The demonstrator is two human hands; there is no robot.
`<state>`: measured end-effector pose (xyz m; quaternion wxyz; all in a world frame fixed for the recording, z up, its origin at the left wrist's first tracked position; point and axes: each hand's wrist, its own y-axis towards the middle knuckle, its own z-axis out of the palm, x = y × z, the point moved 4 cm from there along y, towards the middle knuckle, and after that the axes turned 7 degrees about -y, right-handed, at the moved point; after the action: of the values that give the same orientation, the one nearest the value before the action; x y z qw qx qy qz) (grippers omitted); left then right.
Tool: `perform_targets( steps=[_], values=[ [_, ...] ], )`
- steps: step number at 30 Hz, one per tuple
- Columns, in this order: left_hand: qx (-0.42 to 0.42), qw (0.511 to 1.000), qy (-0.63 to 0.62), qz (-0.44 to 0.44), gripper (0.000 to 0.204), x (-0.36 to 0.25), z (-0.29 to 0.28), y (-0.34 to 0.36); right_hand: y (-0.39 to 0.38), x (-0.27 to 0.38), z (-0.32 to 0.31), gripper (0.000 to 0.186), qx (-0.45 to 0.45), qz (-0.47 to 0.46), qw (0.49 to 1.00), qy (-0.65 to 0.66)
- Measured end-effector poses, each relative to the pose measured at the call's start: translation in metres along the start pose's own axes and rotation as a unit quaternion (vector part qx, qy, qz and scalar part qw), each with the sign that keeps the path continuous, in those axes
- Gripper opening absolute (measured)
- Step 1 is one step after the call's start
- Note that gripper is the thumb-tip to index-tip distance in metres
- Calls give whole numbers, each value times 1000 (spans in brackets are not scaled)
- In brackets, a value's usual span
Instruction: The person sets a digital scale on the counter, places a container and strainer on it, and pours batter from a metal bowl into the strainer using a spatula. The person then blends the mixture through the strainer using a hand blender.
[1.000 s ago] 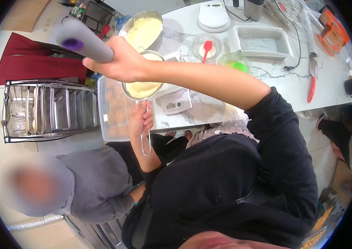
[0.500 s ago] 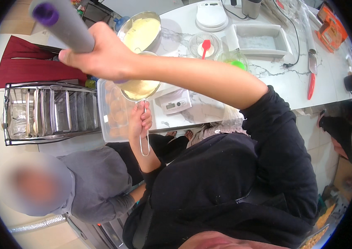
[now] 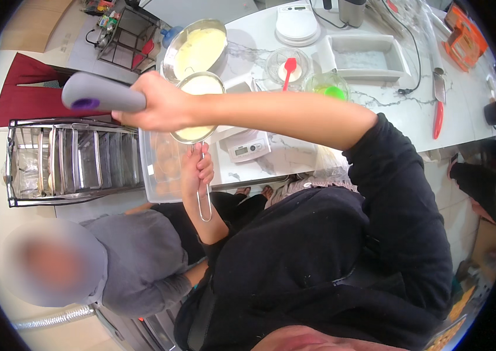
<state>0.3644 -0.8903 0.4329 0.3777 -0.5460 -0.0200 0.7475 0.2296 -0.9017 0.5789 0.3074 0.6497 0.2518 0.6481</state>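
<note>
Over the left part of the marbled white tabletop [image 3: 400,131], near a large metal bowl [image 3: 170,61] of smooth, pale yellow batter [image 3: 202,48], a round metal strainer [image 3: 192,140] with similar batter inside was held just beyond the left hand [image 3: 199,168], which was clamped on its looped wire handle. The hands were apart — the right hand [image 3: 161,104], overlapping the strainer's left edge in view, gripped a thick grey tool handle [image 3: 104,93] with a purple spot, its other end hidden. Beside the strainer, the white scale [image 3: 249,145] bore a small display — too small to read.
</note>
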Motion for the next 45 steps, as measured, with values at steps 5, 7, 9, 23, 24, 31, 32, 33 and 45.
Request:
perform_targets(
  steps=[5, 7, 9, 23, 24, 31, 32, 33, 45],
  values=[
    [-11, 1000, -7, -1, 19, 2, -3, -1, 13, 17, -13, 30, -64, 1, 998, 17],
    [4, 1000, -12, 5, 20, -1, -2, -2, 10, 20, -7, 29, -46, -10, 999, 20],
    [9, 1000, -13, -1, 20, -3, -3, -2, 0, 0, -2, 29, -52, -7, 998, 16],
    [-21, 1000, -2, -9, 19, -2, -1, -1, -3, 2, -15, 31, -54, -3, 998, 16],
    [-13, 1000, -4, -4, 19, 0, -2, 1, -1, 3, -15, 31, -52, -4, 999, 15],
    [8, 1000, -5, 9, 18, 3, 4, -2, -12, -9, 0, 29, -2, 20, 1000, 10],
    [4, 1000, -16, 17, 18, 5, 2, -2, -9, -12, -3, 29, -22, 42, 998, 37],
    [-6, 1000, -22, 5, 18, 10, -1, -1, -7, -12, -7, 30, -51, 35, 998, 25],
    [-22, 1000, 4, -11, 20, 13, -2, -2, 4, -12, -14, 32, -76, 90, 993, 24]
  ],
)
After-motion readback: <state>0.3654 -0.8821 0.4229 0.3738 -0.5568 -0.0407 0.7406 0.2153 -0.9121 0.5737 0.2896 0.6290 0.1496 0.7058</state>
